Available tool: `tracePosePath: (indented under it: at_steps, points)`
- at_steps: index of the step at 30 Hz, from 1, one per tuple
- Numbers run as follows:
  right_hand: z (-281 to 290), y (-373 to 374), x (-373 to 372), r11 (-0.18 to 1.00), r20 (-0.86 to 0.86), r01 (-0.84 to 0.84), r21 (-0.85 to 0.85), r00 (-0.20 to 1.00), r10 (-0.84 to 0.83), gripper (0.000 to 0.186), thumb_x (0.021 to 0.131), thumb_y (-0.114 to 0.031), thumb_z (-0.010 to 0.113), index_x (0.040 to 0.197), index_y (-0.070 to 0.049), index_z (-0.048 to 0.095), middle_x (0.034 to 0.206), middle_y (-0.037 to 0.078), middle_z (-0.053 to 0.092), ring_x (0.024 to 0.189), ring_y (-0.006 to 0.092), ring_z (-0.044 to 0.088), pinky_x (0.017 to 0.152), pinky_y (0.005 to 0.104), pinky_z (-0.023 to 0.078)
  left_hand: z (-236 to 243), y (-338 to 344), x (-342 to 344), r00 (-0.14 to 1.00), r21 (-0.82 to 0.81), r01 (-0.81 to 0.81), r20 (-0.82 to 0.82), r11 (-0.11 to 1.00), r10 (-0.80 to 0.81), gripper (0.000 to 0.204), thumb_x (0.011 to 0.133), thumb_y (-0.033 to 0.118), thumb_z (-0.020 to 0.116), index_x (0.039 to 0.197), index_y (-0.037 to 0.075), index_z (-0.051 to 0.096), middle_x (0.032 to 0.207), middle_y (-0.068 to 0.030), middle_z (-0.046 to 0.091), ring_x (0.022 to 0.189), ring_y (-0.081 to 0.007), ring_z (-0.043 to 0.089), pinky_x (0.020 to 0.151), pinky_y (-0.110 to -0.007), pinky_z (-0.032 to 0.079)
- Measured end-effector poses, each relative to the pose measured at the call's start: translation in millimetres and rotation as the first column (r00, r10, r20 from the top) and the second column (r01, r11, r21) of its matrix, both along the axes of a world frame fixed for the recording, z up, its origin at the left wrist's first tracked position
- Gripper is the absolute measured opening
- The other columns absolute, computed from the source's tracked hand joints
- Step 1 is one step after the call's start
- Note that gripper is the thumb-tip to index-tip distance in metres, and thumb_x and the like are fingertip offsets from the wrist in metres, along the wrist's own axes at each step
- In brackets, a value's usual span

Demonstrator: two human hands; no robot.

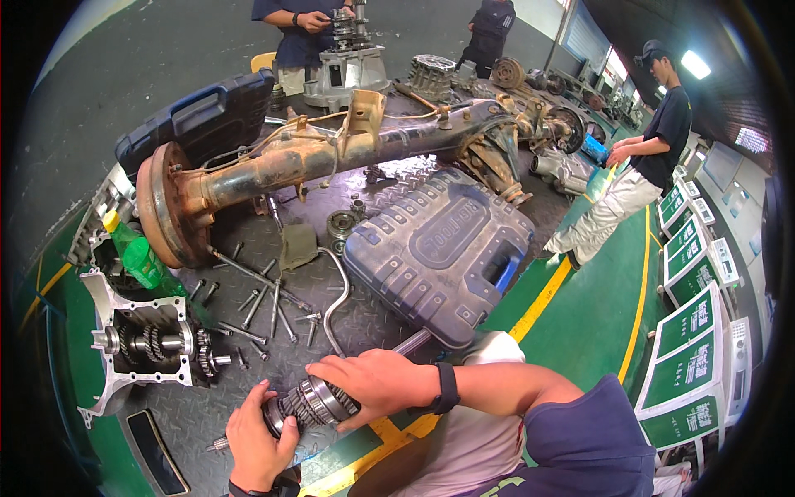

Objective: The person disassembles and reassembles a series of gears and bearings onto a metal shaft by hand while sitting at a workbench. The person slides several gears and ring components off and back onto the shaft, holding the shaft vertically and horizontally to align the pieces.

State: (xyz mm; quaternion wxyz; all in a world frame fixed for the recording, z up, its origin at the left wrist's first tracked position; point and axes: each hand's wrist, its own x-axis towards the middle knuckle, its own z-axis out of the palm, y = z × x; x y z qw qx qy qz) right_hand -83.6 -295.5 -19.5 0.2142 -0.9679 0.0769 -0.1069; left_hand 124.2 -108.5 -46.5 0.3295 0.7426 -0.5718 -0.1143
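Observation:
A steel gear shaft (306, 404) lies between my hands at the front edge of the metal-topped bench. My left hand (258, 441) is wrapped round its left part, thumb along the gears. From above, my right hand (374, 383) grips the larger gear rings at the right end. The thin splined tip sticks out to the left, past my left fingers. Nearby on the left sits an open gearbox housing (101, 319) with another shaft and gears in it. Several loose bolts (276, 308) are scattered behind my hands, beside a bent metal pipe (338, 290).
A dark tool case (447, 248) lies behind my right hand. A rusty axle (315, 157) spans the bench. Left are a green bottle (141, 257) and a phone (155, 451). One person (667, 124) stands right; another's hands (315, 21) work at a far gearbox (348, 73).

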Motion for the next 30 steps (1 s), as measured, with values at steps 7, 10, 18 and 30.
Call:
tracePosePath:
  at_steps: [7,10,18,30]
  points:
    - [-2.6,3.0,3.7,0.999,-0.012,-0.035,0.016,0.999,0.035,0.094,0.072,-0.049,0.086,0.142,-0.002,0.045,0.119,0.016,0.063,0.090,0.0321,0.072,0.070,0.0422,0.058,13.4,5.1,-4.6,0.975,0.008,0.102,0.195,0.995,-0.101,0.089,0.063,0.038,0.086,0.137,0.001,0.053,0.111,-0.0153,0.067,0.098,-0.0345,0.066,0.086,-0.044,0.050]
    - [2.3,-2.3,4.1,1.000,-0.022,-0.026,-0.001,0.999,0.026,0.092,0.072,-0.053,0.086,0.140,-0.003,0.049,0.125,0.015,0.064,0.093,0.0342,0.072,0.073,0.0423,0.059,16.2,1.7,-2.1,0.998,0.006,0.047,0.038,0.999,-0.047,0.078,0.076,0.032,0.081,0.142,0.003,0.053,0.113,-0.0138,0.071,0.100,-0.0337,0.068,0.089,-0.045,0.052]
    - [3.4,-10.9,6.6,0.999,0.033,-0.053,0.003,0.998,0.053,0.105,0.067,-0.053,0.088,0.148,-0.004,0.044,0.132,0.016,0.060,0.099,0.0352,0.069,0.078,0.0398,0.058,23.0,-9.8,-4.1,0.974,0.001,0.123,0.190,0.992,-0.121,0.090,0.067,0.041,0.086,0.145,0.010,0.054,0.121,-0.0133,0.067,0.104,-0.0349,0.068,0.089,-0.044,0.053]
    - [2.2,5.8,30.9,0.993,0.093,-0.115,0.009,0.989,0.113,0.076,0.062,-0.028,0.091,0.132,-0.017,0.065,0.124,0.011,0.064,0.105,0.0313,0.065,0.083,0.0397,0.058,8.7,-7.8,2.7,0.951,-0.002,0.166,0.265,0.986,-0.160,0.065,0.061,0.027,0.087,0.119,0.009,0.064,0.116,-0.0096,0.067,0.088,-0.0301,0.071,0.072,-0.039,0.058]
